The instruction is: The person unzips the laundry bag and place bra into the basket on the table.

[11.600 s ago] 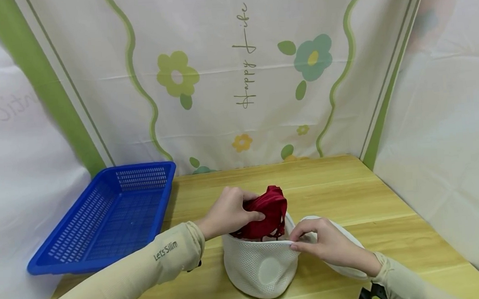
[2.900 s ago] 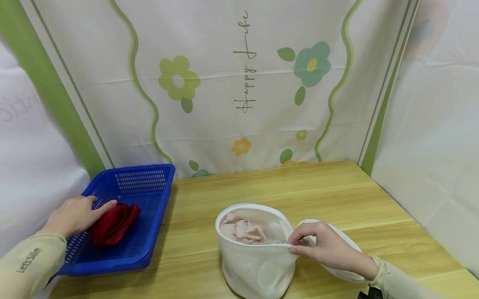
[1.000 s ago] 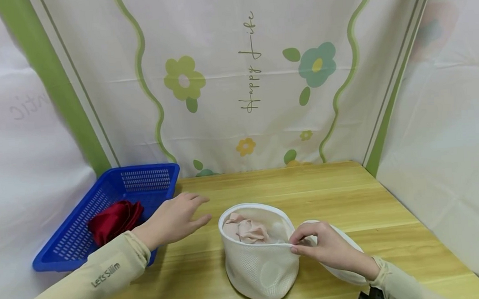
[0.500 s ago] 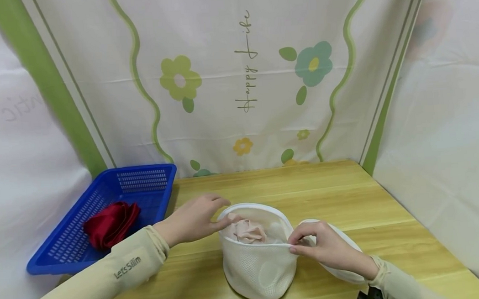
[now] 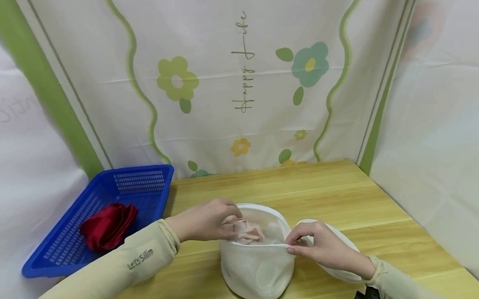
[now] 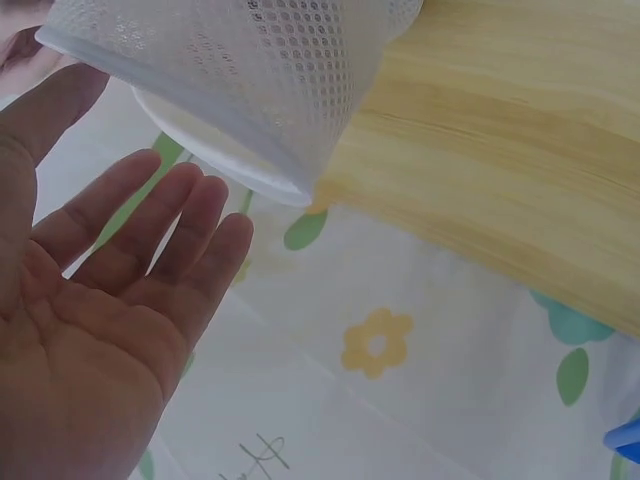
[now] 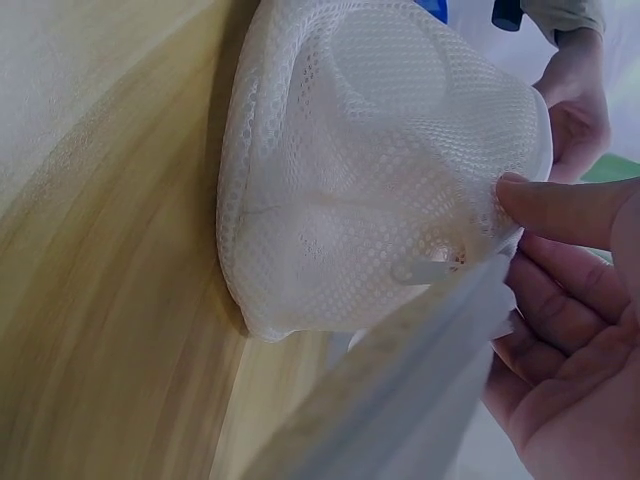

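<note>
A white mesh laundry bag (image 5: pixel 257 269) stands on the table, its top uncovered and its round lid (image 5: pixel 338 273) hanging to the right. My right hand (image 5: pixel 325 245) pinches the rim between thumb and fingers. In the right wrist view the thumb (image 7: pixel 560 208) presses on the mesh. My left hand (image 5: pixel 206 219) is at the bag's left rim, fingertips over the opening beside a crumpled pale pink garment (image 5: pixel 250 232). In the left wrist view the left hand's fingers (image 6: pixel 150 230) are spread and loosely bent, apparently without a grip. The garment's lower part is hidden inside.
At the left a blue plastic basket (image 5: pixel 138 183) holds a folded red satin garment (image 5: pixel 108 227). Behind the wooden table (image 5: pixel 307 186) hangs a flower-printed curtain (image 5: pixel 205 124). White sheets enclose both sides.
My left hand earlier lifted the red garment from the bag; it now lies in the basket. The hand has since come back right to the bag's opening. My right hand keeps its pinch.
</note>
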### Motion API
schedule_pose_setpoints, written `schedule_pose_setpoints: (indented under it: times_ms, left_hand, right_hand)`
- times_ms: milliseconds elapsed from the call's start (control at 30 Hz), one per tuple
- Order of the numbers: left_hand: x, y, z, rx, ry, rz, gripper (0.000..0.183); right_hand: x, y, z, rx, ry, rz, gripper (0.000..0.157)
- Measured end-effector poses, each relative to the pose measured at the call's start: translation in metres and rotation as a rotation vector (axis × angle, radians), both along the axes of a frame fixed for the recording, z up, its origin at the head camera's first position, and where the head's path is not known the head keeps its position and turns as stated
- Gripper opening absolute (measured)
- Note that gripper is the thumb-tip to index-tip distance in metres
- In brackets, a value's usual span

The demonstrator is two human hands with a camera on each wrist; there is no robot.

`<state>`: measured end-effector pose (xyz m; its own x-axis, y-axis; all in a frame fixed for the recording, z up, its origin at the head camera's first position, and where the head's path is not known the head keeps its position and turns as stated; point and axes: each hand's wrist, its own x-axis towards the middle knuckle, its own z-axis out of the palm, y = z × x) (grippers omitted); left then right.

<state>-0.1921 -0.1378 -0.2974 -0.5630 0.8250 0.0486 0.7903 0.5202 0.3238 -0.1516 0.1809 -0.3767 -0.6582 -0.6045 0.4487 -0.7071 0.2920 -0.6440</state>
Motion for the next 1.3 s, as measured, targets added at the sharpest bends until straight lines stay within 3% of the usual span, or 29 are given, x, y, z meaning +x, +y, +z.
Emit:
schedule_pose_setpoints:
  times_ms: [400, 1300]
  left_hand:
    - [-0.007, 0.013, -0.002, -0.072, -0.055, -0.037, 0.036]
    - [-0.009, 0.031, -0.030, -0.199, 0.036, -0.195, 0.036]
  right_hand:
    - [0.000, -0.001, -0.001, 0.006, 0.002, 0.005, 0.010]
    - [-0.001, 0.000, -0.002, 0.005, -0.015, 0.010, 0.009]
